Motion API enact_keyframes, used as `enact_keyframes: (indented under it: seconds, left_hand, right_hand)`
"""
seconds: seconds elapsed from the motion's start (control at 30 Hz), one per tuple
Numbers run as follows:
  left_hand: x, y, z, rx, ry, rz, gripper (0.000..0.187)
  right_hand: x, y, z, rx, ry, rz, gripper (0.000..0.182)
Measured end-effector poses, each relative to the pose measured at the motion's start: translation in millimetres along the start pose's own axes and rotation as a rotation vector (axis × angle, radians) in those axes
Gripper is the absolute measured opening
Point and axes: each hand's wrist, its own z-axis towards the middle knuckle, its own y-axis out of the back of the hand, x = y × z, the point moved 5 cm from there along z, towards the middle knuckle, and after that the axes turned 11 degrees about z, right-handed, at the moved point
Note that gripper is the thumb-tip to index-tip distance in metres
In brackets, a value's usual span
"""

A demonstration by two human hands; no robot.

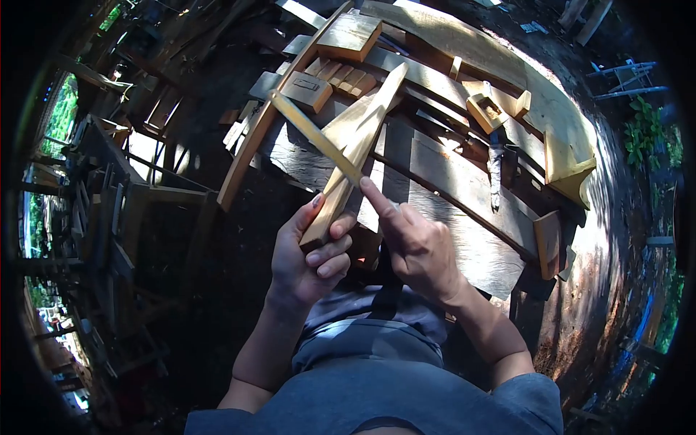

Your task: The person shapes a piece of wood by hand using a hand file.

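My left hand [313, 252] is wrapped round the lower end of a long, tapered wooden piece [370, 134], which points up and away from me. Closed round the near end of a flat, yellowish strip-like tool [312, 133] is my right hand [419, 243], its index finger stretched along the tool. The tool lies slantwise across the wooden piece, its far end to the upper left. Whether it is a file or a plain strip is unclear. My right hand's palm side is hidden.
Beyond my hands, a plank worktop [435, 163] bears wooden blocks [350, 36], several small blocks [341, 77], a hollow wooden block [487, 112] and a wrapped bar [495, 174]. A long curved strip [268, 123] runs along its left side.
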Motion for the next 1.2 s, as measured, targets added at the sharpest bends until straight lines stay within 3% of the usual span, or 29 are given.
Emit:
enact_keyframes:
  seconds: [0.1,0.13,0.17,0.2,0.27,0.33,0.37,0.47,0.53,0.6,0.63,0.67,0.73,0.8,0.83,0.87,0.93,1.1,1.13,1.2]
  left_hand:
    - [5,6,-2,0.007,0.015,0.014,0.040]
    - [6,9,-1,-0.003,0.015,0.022,0.041]
    - [8,11,-1,0.001,0.027,0.025,0.041]
    - [8,14,-1,-0.016,0.031,0.017,0.038]
    - [4,15,-2,-0.035,0.027,0.020,0.036]
    - [0,15,-2,-0.015,0.027,0.000,0.037]
    - [-2,13,-2,-0.010,0.027,0.001,0.038]
    - [0,13,-4,-0.039,0.022,0.025,0.036]
    - [2,15,-4,-0.024,0.050,0.028,0.034]
    - [1,18,-4,-0.038,0.003,0.074,0.039]
    - [1,20,-4,-0.027,0.007,0.046,0.038]
    - [-1,21,-4,-0.020,0.007,0.055,0.038]
    - [-7,21,-5,-0.015,0.023,-0.033,0.039]
    - [-10,19,-5,-0.011,0.019,-0.015,0.039]
    - [-9,20,-5,-0.015,0.026,-0.010,0.040]
    - [-9,22,-6,-0.030,0.023,-0.024,0.040]
    - [-7,25,-7,-0.064,0.016,0.033,0.041]
    - [-3,25,-6,-0.093,0.015,0.096,0.042]
    - [-5,26,-6,-0.083,0.008,0.069,0.042]
    - [-8,20,-7,-0.059,0.029,0.003,0.031]
  right_hand:
    - [-54,9,42,-0.137,-0.105,0.127,0.057]
    - [-83,11,57,-0.058,-0.352,0.168,0.048]
    - [-108,11,72,-0.256,-0.181,0.192,0.042]
    - [-127,11,75,-0.202,-0.125,0.043,0.037]
    - [-112,11,77,-0.185,-0.277,0.175,0.038]
    - [-74,-1,49,-0.180,-0.137,0.279,0.055]
    - [-50,-2,32,-0.060,-0.165,0.165,0.063]
    - [-23,-4,5,0.014,-0.179,0.286,0.065]
    - [-41,4,26,-0.040,-0.177,0.214,0.063]
    - [-90,3,63,-0.098,-0.307,0.233,0.044]
    - [-109,7,82,-0.232,-0.196,0.181,0.037]
    - [-112,15,93,-0.043,-0.444,0.201,0.034]
    - [-110,17,101,-0.143,-0.267,0.175,0.037]
    - [-91,7,82,-0.049,-0.343,0.163,0.045]
    - [-76,-4,62,-0.156,-0.040,0.224,0.055]
    - [-50,-2,45,-0.028,-0.153,0.137,0.059]
    - [-42,-3,32,-0.051,-0.130,0.138,0.058]
    - [-125,13,105,-0.172,-0.332,0.143,0.030]
    - [-120,19,116,-0.237,-0.282,0.183,0.034]
    - [-142,5,130,-0.104,-0.220,-0.095,0.036]
